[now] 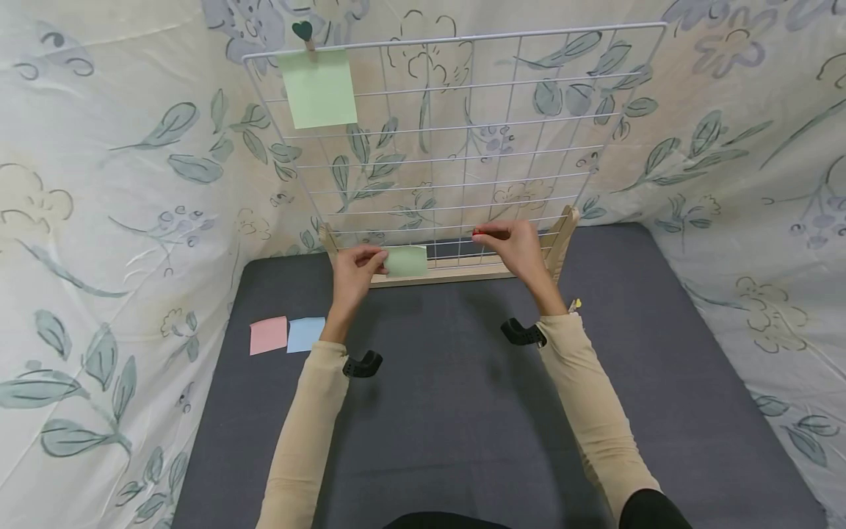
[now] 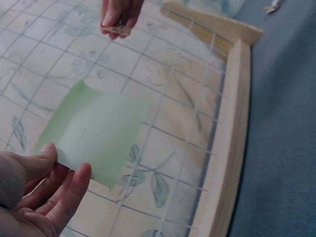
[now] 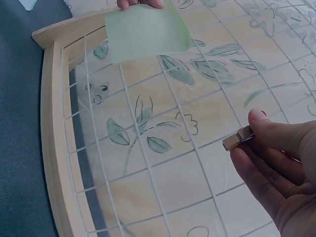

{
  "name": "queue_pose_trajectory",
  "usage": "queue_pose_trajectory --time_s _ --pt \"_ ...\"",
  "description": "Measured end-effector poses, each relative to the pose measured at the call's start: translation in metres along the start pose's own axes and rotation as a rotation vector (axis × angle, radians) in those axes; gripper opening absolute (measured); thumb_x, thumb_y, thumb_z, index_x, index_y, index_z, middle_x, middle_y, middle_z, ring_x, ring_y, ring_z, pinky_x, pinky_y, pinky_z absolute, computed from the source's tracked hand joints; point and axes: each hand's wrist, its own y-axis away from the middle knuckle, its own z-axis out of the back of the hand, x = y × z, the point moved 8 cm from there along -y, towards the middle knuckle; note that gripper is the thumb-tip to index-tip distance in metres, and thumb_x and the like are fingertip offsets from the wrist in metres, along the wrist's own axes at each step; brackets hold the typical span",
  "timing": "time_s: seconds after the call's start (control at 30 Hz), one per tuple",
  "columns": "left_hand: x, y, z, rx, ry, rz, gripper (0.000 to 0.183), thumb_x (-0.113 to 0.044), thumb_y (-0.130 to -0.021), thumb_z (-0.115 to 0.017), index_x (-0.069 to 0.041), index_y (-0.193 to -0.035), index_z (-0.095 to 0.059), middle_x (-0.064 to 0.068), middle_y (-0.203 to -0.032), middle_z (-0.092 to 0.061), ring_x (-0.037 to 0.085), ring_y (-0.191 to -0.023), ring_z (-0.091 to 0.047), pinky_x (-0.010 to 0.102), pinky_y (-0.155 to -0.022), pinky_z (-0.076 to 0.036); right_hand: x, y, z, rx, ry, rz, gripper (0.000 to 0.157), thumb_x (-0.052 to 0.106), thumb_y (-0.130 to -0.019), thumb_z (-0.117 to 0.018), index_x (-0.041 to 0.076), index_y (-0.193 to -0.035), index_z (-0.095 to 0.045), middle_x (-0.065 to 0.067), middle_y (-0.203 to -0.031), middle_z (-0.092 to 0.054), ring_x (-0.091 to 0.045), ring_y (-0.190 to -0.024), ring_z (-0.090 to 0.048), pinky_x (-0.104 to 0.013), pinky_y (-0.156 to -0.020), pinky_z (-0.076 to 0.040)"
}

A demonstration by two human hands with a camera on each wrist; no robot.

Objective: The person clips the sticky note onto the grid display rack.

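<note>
Left hand (image 1: pixel 357 273) has thumb & fingers pinching a pale green square paper note (image 1: pixel 407 262) by its left edge; most of the note sticks out right of the fingertips, on the near side of a white wire grid panel (image 1: pixel 463 37), low & left, just above its light wooden base (image 1: pixel 456 277). Hard to say from these angles whether note touches wires. Right hand (image 1: pixel 518 250), farther right, grips a small light-wood clothespin w/ metal spring (image 3: pixel 238 138) btwn thumb & fingers; its wooden tip pokes out past them, apart from the note.

Right wrist view gives the pin's wood & spring; head view only a red spot at those fingertips. Left wrist view shows one corner of the held note curled. Only head view has the 2nd pale green note (image 1: pixel 319 90), hung at grid's top left under a dark green heart-topped clip (image 1: pixel 302 31), & the pink paper square (image 1: pixel 268 336) next to a light blue one (image 1: pixel 306 334) on the dark grey tabletop (image 1: pixel 436 419), left side.
</note>
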Motion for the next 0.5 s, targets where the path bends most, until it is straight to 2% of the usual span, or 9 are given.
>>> queue_pose_trajectory --time_s 0.1,0.2,0.37,0.5 --pt "-0.006 -0.002 0.002 -0.008 0.000 -0.004 0.020 0.001 -0.093 -0.064 0.018 -0.105 -0.066 0.034 -0.099 -0.066 0.052 -0.081 -0.064 0.020 -0.063 -0.060 0.006 -0.002 0.001 0.001 -0.006 0.016 0.022 0.012 -0.087 -0.076 -0.001 -0.104 -0.075 -0.017 -0.099 -0.073 -0.029 -0.088 -0.071 -0.017 -0.070 -0.055" --pt "-0.008 -0.005 0.004 -0.009 0.001 -0.006 0.021 0.001 -0.093 -0.064 0.017 -0.106 -0.066 0.035 -0.100 -0.066 0.051 -0.079 -0.065 0.020 -0.063 -0.060 0.011 -0.004 0.003 -0.013 -0.009 0.031 0.021 0.011 -0.087 -0.076 -0.002 -0.104 -0.075 -0.018 -0.099 -0.073 -0.029 -0.088 -0.071 -0.016 -0.070 -0.055" --pt "-0.002 -0.017 0.006 -0.033 0.013 -0.013 0.021 -0.003 -0.093 -0.066 0.014 -0.104 -0.067 0.031 -0.099 -0.067 0.037 -0.073 -0.069 0.029 -0.067 -0.063 0.018 -0.007 0.008 -0.026 -0.005 0.034 0.022 0.013 -0.087 -0.076 0.000 -0.105 -0.075 -0.017 -0.099 -0.073 -0.028 -0.087 -0.072 -0.016 -0.071 -0.056" --pt "-0.002 -0.029 0.005 -0.045 0.020 -0.039 0.023 -0.009 -0.092 -0.068 0.010 -0.105 -0.069 0.026 -0.099 -0.068 0.023 -0.069 -0.069 0.028 -0.067 -0.062 0.025 -0.010 0.012 -0.044 0.002 0.052 0.022 0.012 -0.087 -0.075 -0.001 -0.105 -0.075 -0.017 -0.100 -0.073 -0.027 -0.088 -0.072 -0.022 -0.076 -0.059"
